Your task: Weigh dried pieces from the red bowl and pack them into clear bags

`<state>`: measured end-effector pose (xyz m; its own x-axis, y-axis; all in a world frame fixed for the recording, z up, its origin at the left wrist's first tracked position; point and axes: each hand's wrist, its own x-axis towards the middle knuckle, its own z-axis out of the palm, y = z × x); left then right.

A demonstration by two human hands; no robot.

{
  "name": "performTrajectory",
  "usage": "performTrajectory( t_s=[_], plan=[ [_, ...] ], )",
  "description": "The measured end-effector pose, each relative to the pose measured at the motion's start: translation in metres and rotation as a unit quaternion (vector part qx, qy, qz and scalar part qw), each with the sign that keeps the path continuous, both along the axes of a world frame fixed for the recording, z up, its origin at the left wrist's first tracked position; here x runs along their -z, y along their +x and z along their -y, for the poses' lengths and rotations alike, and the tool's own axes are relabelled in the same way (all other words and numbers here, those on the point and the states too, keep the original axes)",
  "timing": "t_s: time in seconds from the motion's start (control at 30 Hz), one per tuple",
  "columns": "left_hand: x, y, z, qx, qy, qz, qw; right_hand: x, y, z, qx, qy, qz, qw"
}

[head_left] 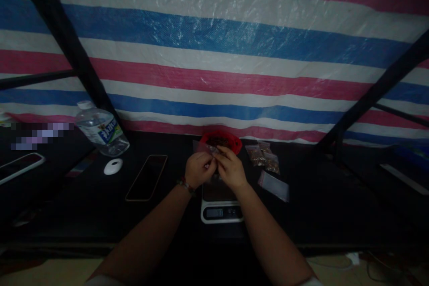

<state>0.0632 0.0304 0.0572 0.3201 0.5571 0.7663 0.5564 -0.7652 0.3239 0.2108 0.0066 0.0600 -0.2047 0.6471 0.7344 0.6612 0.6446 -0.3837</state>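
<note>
My left hand point(199, 170) and my right hand point(232, 169) meet over a digital kitchen scale point(204, 217). Between their pinched fingers is a small clear plastic bag point(200, 146), its upper part sticking up past the left knuckles. Fingers hide most of the bag, so what is in it cannot be made out. Just behind the hands stands a red bowl point(237, 142) with dark brown bits inside. To the right lie several small filled zip bags point(256, 155) of brown bits. Nearer me is a stack of flat clear bags point(275, 187).
On the left are a dark-screened phone point(147, 178), a white mouse-shaped object point(113, 166) and a large water bottle point(102, 129). Another phone point(23, 165) lies at the far left. Black frame bars slope down on both sides before a striped plastic sheet point(217, 71).
</note>
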Motion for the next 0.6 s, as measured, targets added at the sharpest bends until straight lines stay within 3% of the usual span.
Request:
performTrajectory(
  t_s=[0.2,0.43,0.6],
  plan=[
    [-0.010,-0.010,0.001,0.091,0.036,-0.057,0.994,-0.001,0.006,-0.003,-0.011,-0.076,-0.028,0.997],
    [-0.018,-0.024,-0.007,0.060,0.010,-0.138,0.989,-0.012,0.006,-0.005,-0.073,-0.111,-0.019,0.991],
    [-0.013,-0.030,-0.019,0.029,-0.022,-0.121,0.992,-0.029,0.012,-0.019,-0.101,-0.101,-0.030,0.989]
  ],
)
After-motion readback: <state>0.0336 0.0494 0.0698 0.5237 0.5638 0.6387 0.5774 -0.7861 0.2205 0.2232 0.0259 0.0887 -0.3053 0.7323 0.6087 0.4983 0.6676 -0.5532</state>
